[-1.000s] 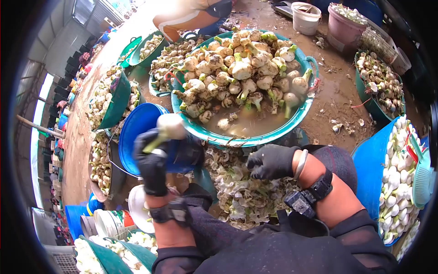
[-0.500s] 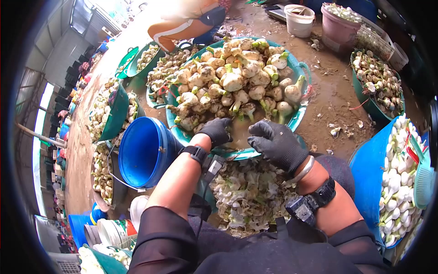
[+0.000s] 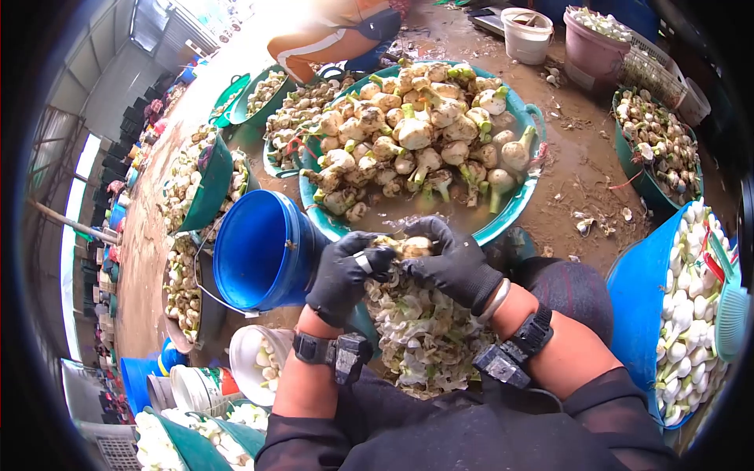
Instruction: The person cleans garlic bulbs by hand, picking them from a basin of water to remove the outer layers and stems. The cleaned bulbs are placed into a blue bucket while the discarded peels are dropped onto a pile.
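My gloved left hand point(image 3: 347, 275) and gloved right hand point(image 3: 454, 265) are closed together on a garlic bulb point(image 3: 415, 248), pale with brown soil on it. A white band point(image 3: 363, 262) shows on a finger of the left glove. Beneath the hands sits a heap of papery peelings point(image 3: 420, 334). Just beyond them stands a green tub point(image 3: 514, 225) of muddy water, piled with dirty garlic bulbs point(image 3: 412, 132) that have cut green stems. The fingertips are partly hidden behind the bulb.
A blue bucket point(image 3: 263, 255) leans at the left, near tubs of unpeeled bulbs point(image 3: 188, 188). At the right, a blue tub point(image 3: 638, 286) holds white peeled garlic point(image 3: 687, 330) and a green strainer point(image 3: 726, 318). Another person point(image 3: 338, 43) crouches beyond the green tub on wet, muddy ground.
Both hands have drawn back from the green tub toward my body. A garlic bulb is now between them, over the peelings. The view has shifted slightly.
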{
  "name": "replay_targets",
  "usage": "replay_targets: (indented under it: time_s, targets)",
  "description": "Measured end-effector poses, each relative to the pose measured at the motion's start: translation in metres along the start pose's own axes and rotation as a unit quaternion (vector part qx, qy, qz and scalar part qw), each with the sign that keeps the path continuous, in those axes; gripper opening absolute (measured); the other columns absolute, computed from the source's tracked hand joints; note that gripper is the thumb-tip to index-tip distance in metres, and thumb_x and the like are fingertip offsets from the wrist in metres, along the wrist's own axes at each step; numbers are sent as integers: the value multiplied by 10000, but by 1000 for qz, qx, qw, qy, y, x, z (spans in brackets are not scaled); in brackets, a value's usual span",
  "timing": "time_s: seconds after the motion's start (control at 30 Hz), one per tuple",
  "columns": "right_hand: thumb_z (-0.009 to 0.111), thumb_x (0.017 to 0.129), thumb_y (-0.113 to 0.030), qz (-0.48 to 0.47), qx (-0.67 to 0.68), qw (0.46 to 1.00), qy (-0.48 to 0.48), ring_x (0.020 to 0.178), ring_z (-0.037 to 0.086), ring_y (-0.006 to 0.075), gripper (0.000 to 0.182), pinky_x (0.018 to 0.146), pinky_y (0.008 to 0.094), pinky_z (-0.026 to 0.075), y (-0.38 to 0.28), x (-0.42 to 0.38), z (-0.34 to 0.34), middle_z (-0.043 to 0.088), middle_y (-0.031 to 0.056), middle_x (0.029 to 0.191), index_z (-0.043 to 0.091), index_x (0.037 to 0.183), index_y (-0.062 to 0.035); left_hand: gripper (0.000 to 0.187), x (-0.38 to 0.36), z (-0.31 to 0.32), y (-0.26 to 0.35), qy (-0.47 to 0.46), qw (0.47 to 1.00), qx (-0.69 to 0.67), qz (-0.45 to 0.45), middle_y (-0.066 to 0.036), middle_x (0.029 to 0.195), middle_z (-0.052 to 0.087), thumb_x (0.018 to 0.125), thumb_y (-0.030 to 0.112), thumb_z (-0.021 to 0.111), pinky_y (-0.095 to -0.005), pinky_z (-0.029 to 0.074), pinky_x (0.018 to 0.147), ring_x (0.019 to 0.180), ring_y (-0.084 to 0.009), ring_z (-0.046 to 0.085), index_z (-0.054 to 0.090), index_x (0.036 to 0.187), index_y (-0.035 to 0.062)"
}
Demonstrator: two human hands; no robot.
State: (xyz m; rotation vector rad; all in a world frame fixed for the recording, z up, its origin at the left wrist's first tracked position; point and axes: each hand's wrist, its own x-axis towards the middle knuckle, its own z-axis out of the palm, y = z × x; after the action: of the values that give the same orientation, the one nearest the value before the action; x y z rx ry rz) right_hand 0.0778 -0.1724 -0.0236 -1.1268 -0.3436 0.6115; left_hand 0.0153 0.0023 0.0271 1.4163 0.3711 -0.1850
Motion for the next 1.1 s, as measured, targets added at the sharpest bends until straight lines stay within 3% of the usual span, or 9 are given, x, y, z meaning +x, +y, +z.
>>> replay_targets:
  time_s: [0.07, 0.1, 0.2, 0.3, 0.5, 0.83, 0.9, 1.03, 1.1]
  targets:
    - [726, 691, -79, -15, -61, 998, 15, 975, 567, 136, 542, 887, 278, 463, -10, -5, 0, 604, 86, 1052, 530, 1190, -2, 152, -4, -33, -11, 34, 974, 122, 187, -47, 862, 629, 848, 111, 638, -229, 477, 594, 713, -106, 589, 630, 975, 28]
    - [731, 704, -61, -59, -137, 988, 35, 1006, 560, 146, 554, 897, 281, 459, -12, -6, -4, 590, 83, 1097, 511, 1210, -9, 159, -6, -47, -5, 0, 994, -80, 79, -60, 874, 630, 846, 67, 628, -223, 474, 632, 719, -106, 583, 642, 998, 20]
    - [750, 701, -71, -81, -171, 980, 55, 1066, 533, 152, 575, 947, 297, 432, -18, -4, -2, 570, 76, 1155, 506, 1219, -14, 229, -9, -33, -23, 2, 991, 116, 65, -62, 917, 634, 849, 35, 613, -224, 475, 686, 753, -103, 586, 633, 1076, 14]
    - [764, 681, -88, -152, -174, 972, 54, 1084, 536, 181, 606, 946, 312, 429, -13, -3, 2, 572, 98, 1163, 505, 1224, -14, 316, -8, -11, -20, 8, 996, 11, 91, -49, 957, 631, 855, 42, 613, -239, 486, 736, 820, -106, 599, 578, 1168, 10]
    - [724, 645, -71, -376, -429, 820, 44, 1048, 556, 355, 580, 916, 400, 443, -16, -1, 16, 578, 167, 1124, 542, 1193, -20, 332, -2, 1, -11, 39, 993, -18, 112, -58, 939, 646, 888, 179, 610, -251, 504, 732, 812, -107, 608, 570, 1145, -28]
    - [798, 686, -162, -202, -311, 928, 38, 1042, 572, 214, 611, 903, 334, 454, -22, -8, 14, 585, 130, 1134, 528, 1203, 22, 281, -5, 10, -10, 60, 985, 8, 162, -51, 936, 651, 888, 149, 604, -244, 503, 705, 794, -95, 604, 597, 1101, -32]
    - [794, 704, -183, -122, -11, 992, 19, 997, 587, 166, 590, 845, 302, 487, -15, -4, 16, 609, 116, 1065, 528, 1182, 37, 276, -11, 14, 0, 53, 989, -61, 126, -58, 938, 652, 874, 117, 603, -251, 507, 707, 788, -95, 604, 595, 1103, -36]
    - [759, 748, -128, -203, -163, 966, 7, 1004, 567, 122, 542, 842, 279, 488, -18, -1, 8, 596, 86, 1085, 512, 1202, 34, 270, -10, 9, 0, 20, 992, -17, 122, -61, 952, 653, 865, 94, 599, -253, 509, 703, 780, -94, 605, 593, 1103, -33]
    - [709, 809, -153, -15, 38, 999, 2, 942, 576, 109, 444, 815, 266, 491, -26, -5, 12, 607, 85, 1039, 519, 1167, 28, 242, -10, 11, -3, -5, 991, -91, 95, -49, 920, 659, 836, 76, 628, -247, 505, 694, 768, -89, 603, 619, 1057, -24]
